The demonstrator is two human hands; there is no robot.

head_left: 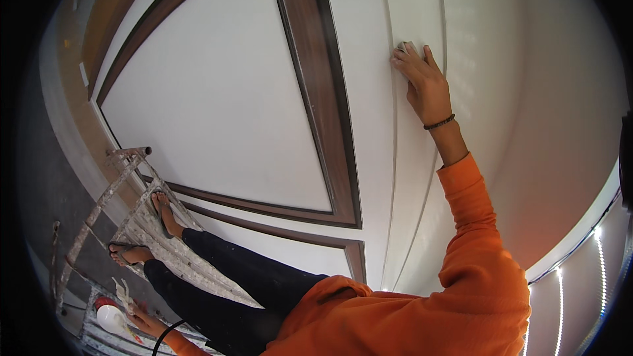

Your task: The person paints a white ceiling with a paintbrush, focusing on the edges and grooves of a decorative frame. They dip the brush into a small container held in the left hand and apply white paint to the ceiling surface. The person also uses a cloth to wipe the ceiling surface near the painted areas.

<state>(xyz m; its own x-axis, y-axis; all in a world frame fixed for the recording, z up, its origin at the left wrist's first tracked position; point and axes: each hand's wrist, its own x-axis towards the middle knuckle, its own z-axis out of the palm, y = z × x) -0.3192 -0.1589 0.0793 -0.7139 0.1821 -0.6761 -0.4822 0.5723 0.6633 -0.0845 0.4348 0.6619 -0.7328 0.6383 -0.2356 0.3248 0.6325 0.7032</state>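
White walling (pixel 359 92) framed by brown wood trim (pixel 316 79) filled the background. Against a narrow moulding's left edge sat a small pale pad (pixel 406 47), clamped in the right hand's (pixel 427 86) grip. Near the paint-spattered scaffold's (pixel 198 270) edge, the left hand (pixel 146 322) met a white round container (pixel 111 318); I couldn't tell its grip.

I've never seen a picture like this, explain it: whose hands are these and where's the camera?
There's no machine here, just a bare-handed person in orange, viewed through a wide fisheye camera worn on their own head, which bends straight edges. The raised right hand holds a small pale object against the white wall; it's too covered to name. The left hand is down near a white container; I can't tell whether it grips it. The person's sandalled feet stand on a splattered platform. Brown trim frames part of the wall.
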